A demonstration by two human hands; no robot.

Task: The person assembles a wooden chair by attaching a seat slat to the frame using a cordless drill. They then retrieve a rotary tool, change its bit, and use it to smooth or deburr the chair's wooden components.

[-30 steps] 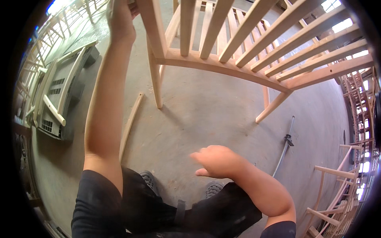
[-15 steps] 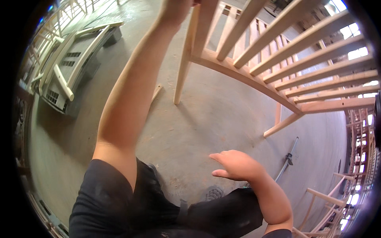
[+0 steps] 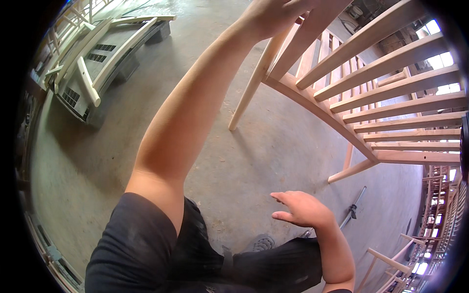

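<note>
A pale, unfinished wooden bench frame (image 3: 320, 105) with many slats stands tilted at the upper right, its round legs angled toward the floor. My left hand (image 3: 281, 17) reaches to the top edge of the view and appears wrapped around the frame's corner post (image 3: 312, 36); some fingers are cut off by the picture's edge. Low in the middle, my right hand (image 3: 305, 207) hovers over the floor near my thigh, fingers stretched out and thumb apart, holding nothing. A small metal tip (image 3: 307, 233) shows beside the right wrist, its remainder hidden.
On the left, a dark pallet (image 3: 110, 49) carries loose wooden frame parts (image 3: 88, 83). A metal bar clamp (image 3: 352, 209) is at the right, beyond my right hand. More wooden frames (image 3: 391, 259) stand at the lower right. My shoe (image 3: 263, 241) rests on the concrete floor (image 3: 244, 171).
The view has shifted, with the pallet and bench frame now farther right in it. My left hand stays at the post and shows more fully. My right hand keeps its open pose.
</note>
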